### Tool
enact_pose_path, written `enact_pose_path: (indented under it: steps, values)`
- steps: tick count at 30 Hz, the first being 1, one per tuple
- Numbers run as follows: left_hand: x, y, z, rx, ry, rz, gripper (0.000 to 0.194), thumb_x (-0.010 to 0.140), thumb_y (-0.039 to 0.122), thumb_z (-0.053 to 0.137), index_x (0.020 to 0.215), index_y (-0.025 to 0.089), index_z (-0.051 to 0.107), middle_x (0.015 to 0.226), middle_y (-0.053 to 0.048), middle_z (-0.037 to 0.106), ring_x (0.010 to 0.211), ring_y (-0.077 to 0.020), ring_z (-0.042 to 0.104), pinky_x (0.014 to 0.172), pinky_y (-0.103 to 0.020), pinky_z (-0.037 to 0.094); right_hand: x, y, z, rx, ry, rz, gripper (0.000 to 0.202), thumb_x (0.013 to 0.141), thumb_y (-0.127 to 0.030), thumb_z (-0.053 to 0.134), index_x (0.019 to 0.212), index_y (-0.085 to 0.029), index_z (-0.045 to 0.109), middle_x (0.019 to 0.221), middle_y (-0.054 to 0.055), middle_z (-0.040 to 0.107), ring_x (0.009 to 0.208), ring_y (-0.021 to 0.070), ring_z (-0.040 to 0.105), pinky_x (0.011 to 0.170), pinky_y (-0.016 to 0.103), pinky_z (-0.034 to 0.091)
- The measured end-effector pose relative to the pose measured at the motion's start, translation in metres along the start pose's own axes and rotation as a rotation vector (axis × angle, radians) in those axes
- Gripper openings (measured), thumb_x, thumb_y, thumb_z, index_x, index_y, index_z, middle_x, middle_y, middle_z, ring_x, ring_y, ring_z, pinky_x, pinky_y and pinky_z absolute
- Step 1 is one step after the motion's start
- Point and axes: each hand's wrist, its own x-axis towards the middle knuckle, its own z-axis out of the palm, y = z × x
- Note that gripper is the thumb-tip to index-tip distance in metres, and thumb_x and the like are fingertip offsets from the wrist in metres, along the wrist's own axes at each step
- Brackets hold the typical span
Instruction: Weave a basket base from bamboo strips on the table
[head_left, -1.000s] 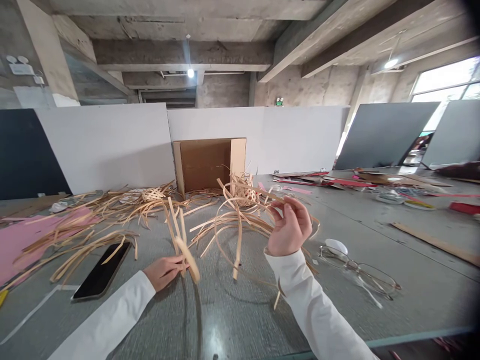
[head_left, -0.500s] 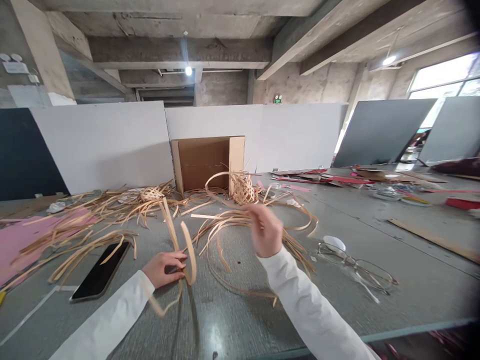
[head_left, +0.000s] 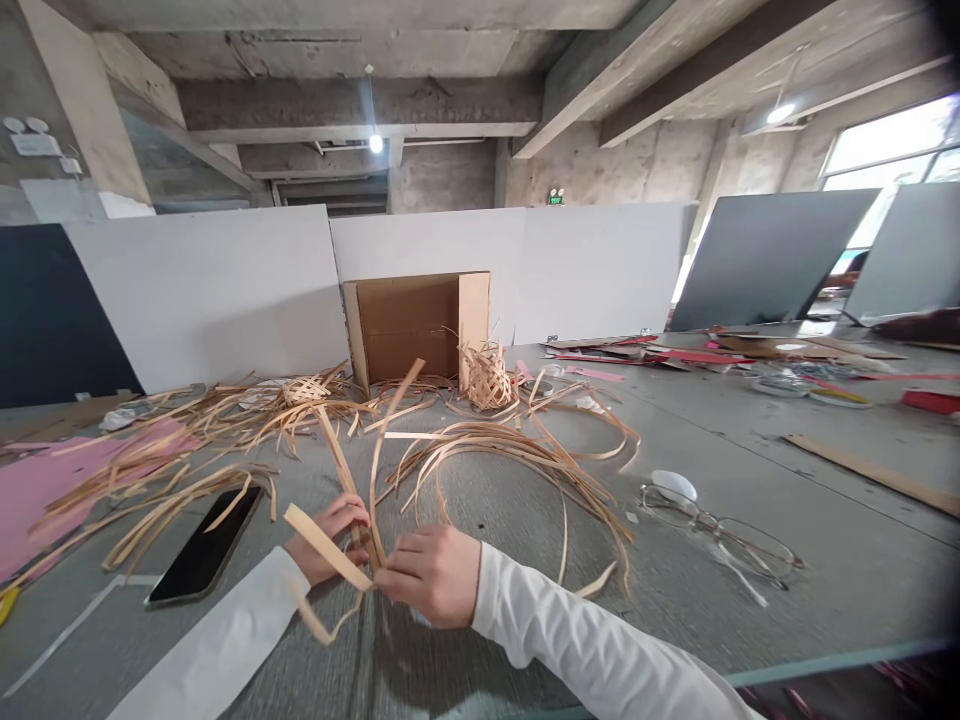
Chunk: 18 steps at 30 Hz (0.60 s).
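Tan flat strips (head_left: 340, 450) cross and stand up between my hands near the front middle of the table. My left hand (head_left: 328, 540) grips them from the left, its fingers closed and partly hidden behind one pale strip. Just to the right, my right hand (head_left: 431, 575) pinches the strips low down, close to where they meet. One bent strip (head_left: 396, 410) rises in an arc above the fingers. Beyond my right hand lies a loose coil of long strips (head_left: 480, 440).
A black phone (head_left: 206, 548) lies at left beside pink sheets (head_left: 105, 480). Eyeglasses (head_left: 720, 525) rest at right. Woven pieces (head_left: 489, 385) and an open cardboard box (head_left: 409, 325) stand at the back. A flat brown strip (head_left: 862, 470) lies far right.
My right hand has come down and left from above the coil to the strips by my left hand. The upright strips have shifted, and one now leans left in front of my left hand.
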Motion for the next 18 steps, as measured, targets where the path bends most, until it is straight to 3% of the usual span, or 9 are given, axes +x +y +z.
enact_pose_path:
  steps: [4,7,14,18]
  values:
    - [0.0,-0.001,-0.001,-0.014,-0.044,-0.015,0.046,0.082,0.044,0.052,0.122,0.022,0.052,0.132,-0.011,0.043,0.116,-0.0259,0.046,0.099,-0.037,0.036,0.001,-0.007,0.0,0.213,-0.114,-0.031,0.014,0.074,-0.015,0.042,0.082,-0.016,0.053,0.07,0.001,0.058,0.067,0.013,0.052,0.059,0.026,0.041]
    - [-0.002,-0.006,-0.001,-0.008,-0.105,-0.014,0.042,0.084,0.044,0.049,0.12,0.025,0.056,0.14,-0.008,0.035,0.121,-0.0272,0.042,0.1,-0.036,0.035,0.002,-0.014,-0.001,0.35,-0.114,-0.002,0.016,0.074,-0.014,0.04,0.083,-0.017,0.053,0.074,0.002,0.061,0.071,0.0117,0.053,0.068,0.024,0.044]
    - [-0.003,-0.013,0.004,0.037,-0.179,-0.021,0.042,0.088,0.043,0.041,0.121,0.022,0.055,0.141,-0.007,0.031,0.125,-0.0287,0.035,0.101,-0.036,0.033,0.0,-0.025,0.007,0.511,-0.128,0.077,0.005,0.069,-0.022,0.049,0.073,-0.021,0.052,0.07,-0.002,0.06,0.066,0.0106,0.053,0.065,0.021,0.043]
    - [-0.004,-0.011,0.007,0.029,-0.14,-0.043,0.042,0.087,0.042,0.042,0.118,0.019,0.058,0.142,-0.007,0.028,0.124,-0.0305,0.037,0.101,-0.035,0.033,-0.002,-0.032,0.015,0.514,-0.156,0.053,0.004,0.065,-0.023,0.05,0.063,-0.021,0.047,0.064,-0.004,0.058,0.063,0.0106,0.051,0.062,0.021,0.041]
